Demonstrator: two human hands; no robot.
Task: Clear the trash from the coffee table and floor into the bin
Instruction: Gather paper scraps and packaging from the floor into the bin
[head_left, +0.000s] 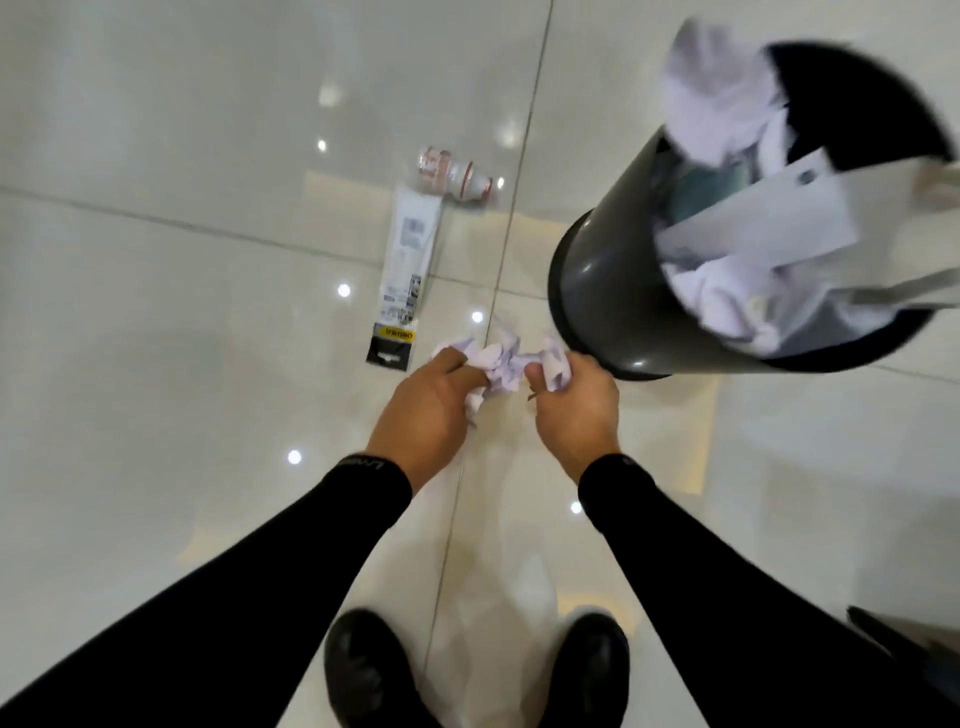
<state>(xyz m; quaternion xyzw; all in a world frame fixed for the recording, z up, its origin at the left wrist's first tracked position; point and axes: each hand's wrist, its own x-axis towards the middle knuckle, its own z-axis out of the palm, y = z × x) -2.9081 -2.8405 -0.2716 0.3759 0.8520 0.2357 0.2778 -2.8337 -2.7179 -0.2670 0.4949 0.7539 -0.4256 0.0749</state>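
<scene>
Crumpled paper (504, 364) (soft, creased) between hands

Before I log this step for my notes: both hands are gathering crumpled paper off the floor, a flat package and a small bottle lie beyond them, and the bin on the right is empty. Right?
Not quite. The bin is not empty: the head view shows crumpled paper and flat card inside. The rest holds: left hand and right hand grip the crumpled paper, with flat package and small bottle beyond.
</scene>
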